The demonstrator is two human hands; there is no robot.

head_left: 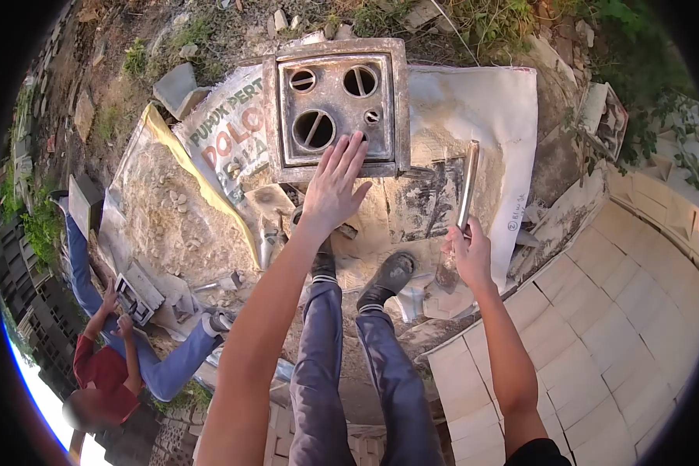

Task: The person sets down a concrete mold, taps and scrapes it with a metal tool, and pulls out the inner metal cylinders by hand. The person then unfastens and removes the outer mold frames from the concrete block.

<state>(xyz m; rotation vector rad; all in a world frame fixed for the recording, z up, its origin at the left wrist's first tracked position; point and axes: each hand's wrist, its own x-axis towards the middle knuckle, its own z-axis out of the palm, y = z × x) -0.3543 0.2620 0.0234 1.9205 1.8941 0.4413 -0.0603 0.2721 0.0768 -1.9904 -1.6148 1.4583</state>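
Note:
A square block (379,116) in a raised frame stands in front of me, with several round holes of different sizes, some crossed by a thin bar. My left hand (335,186) lies with its fingers stretched out on the near edge of the block, just below the holes. To the right, my right hand (469,252) is wrapped round the lower part of a long metal tool (468,182), which points away from me. The tool's lower end shows partly below that hand. Under the block and tool lies a printed white sack (512,116), dusty with pale powder.
A pile of pale powder (171,225) lies on sacking at the left. Beyond it, a co-worker in a red shirt (105,373) sits handling a smaller block (136,299). Pale slabs (598,326) are stacked at the right. My boots (388,278) stand near the block.

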